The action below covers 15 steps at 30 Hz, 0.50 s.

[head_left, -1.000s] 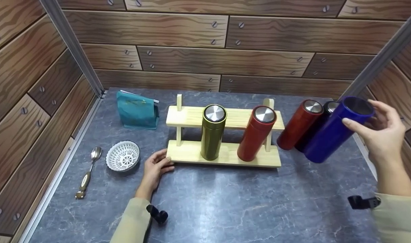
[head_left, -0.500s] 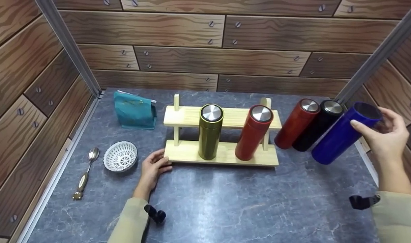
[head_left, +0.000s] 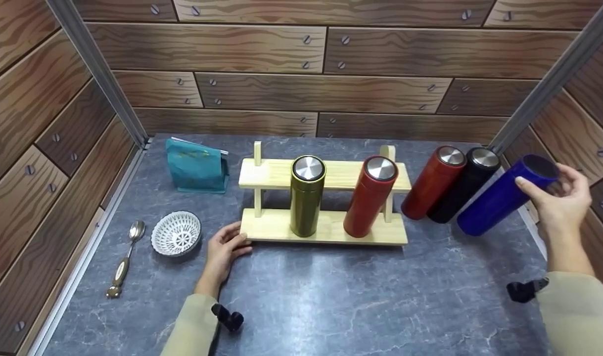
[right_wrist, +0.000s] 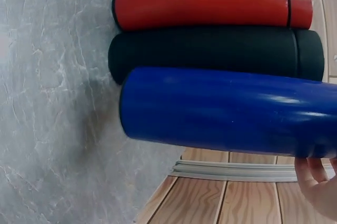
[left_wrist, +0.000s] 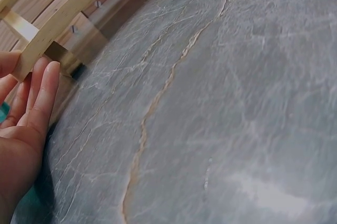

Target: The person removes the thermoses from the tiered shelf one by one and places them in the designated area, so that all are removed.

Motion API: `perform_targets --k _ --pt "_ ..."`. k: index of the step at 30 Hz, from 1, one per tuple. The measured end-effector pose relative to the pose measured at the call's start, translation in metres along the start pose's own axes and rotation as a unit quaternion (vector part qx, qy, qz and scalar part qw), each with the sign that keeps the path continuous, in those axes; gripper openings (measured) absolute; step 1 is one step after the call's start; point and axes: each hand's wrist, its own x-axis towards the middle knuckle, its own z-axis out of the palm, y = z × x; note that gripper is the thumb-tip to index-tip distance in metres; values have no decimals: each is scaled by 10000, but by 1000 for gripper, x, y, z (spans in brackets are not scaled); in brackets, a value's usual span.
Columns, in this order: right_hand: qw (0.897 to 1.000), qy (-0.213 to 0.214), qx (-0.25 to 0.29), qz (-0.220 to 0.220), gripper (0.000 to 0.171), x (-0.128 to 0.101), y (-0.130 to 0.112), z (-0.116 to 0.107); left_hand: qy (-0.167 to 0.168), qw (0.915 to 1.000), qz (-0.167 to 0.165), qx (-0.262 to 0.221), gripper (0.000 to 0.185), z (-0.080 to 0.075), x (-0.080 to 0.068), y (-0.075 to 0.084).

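You've got a glossy deep-blue flask point(head_left: 499, 200) beside a black flask point(head_left: 462, 188) and a red flask point(head_left: 430, 183). On the pale wood rack point(head_left: 326, 232) stand an olive-green flask point(head_left: 306, 202) and another red flask point(head_left: 368, 200), caps silver. The table point(head_left: 331, 296) is grey, marble-veined.

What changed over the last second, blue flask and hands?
The right hand carried the blue flask down and to the right, away from in front of the black flask, so it now stands beside it; the grip on its top is unchanged. The left hand stayed on the wooden rack; the other flasks did not move.
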Motion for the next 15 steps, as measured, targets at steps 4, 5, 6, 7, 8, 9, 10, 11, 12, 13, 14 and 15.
perform_targets --k 4,5,6,7,8,9,10,11,12,13,14,15 --pt "9999 51 86 103 77 6 6 2 9 10000 18 -32 45 0 0 0" --pt "9999 74 41 88 77 8 8 2 5 10000 3 -47 46 0 0 0" --pt "9999 100 -11 70 77 9 9 2 -8 10000 -11 -49 46 1 0 0" --pt "9999 131 -88 46 77 10 10 2 -24 10000 -25 -47 46 1 0 0" --pt "9997 151 -174 18 78 11 11 2 -27 10000 -39 -43 46 1 0 0" --pt "9996 166 -237 -10 78 12 12 2 -31 10000 -49 -55 46 1 1 0" --pt "9994 183 -303 -31 77 14 13 3 -23 9999 -64 -74 47 2 1 0" --pt "9992 192 -348 -44 77 15 14 3 -8 9999 -73 -74 46 2 1 0" --pt "9990 194 -397 -51 77 17 15 4 8 10000 -81 -48 47 2 1 1" --pt "9989 195 -433 -50 77 18 17 5 34 9999 -92 -40 47 2 1 1" --pt "9987 196 -477 -48 78 19 18 5 63 9999 -103 -43 46 2 1 1" --pt "9985 203 -506 -42 78 21 20 6 81 9999 -111 -45 46 2 1 1"
